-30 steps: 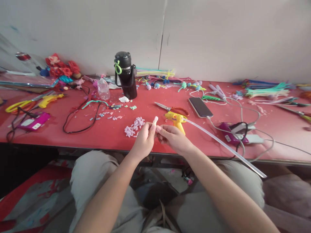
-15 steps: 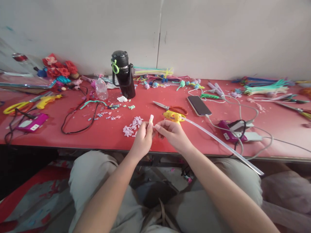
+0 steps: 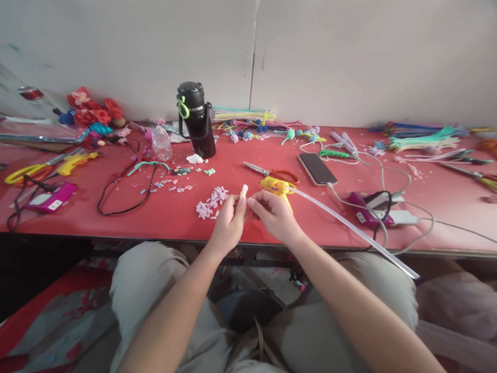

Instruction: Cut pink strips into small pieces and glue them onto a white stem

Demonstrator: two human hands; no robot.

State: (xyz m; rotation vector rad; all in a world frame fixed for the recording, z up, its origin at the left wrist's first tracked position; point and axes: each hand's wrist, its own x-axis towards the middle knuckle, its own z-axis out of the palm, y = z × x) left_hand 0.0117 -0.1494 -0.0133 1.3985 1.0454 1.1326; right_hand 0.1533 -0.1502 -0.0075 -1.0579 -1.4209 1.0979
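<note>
My left hand [image 3: 229, 220] is closed, with a small pale pink fuzzy piece [image 3: 244, 190] standing up between thumb and forefinger. Close beside it, my right hand [image 3: 274, 215] has thumb and forefinger pinched together at the left hand's fingertips. Whatever it grips there is hidden or too small to make out. Just left of the hands lies a pile of short pale pink fuzzy pieces [image 3: 212, 203]. Behind my right hand rests a yellow glue gun [image 3: 275, 185], a long clear glue stick [image 3: 349, 224] running out of its back toward my right knee. Scissors [image 3: 277, 174] with orange handles lie behind it.
On the red table [image 3: 233, 171] a black tumbler [image 3: 200, 127] stands at the back beside a clear plastic bottle [image 3: 161, 143]. A phone [image 3: 317, 169] on a cable and a purple power strip [image 3: 365, 210] are at right. Pipe cleaners [image 3: 427, 140] lie at the far right.
The small pale piece in my left hand has shifted and tilted slightly to the right. Both hands stay close together in nearly the same place.
</note>
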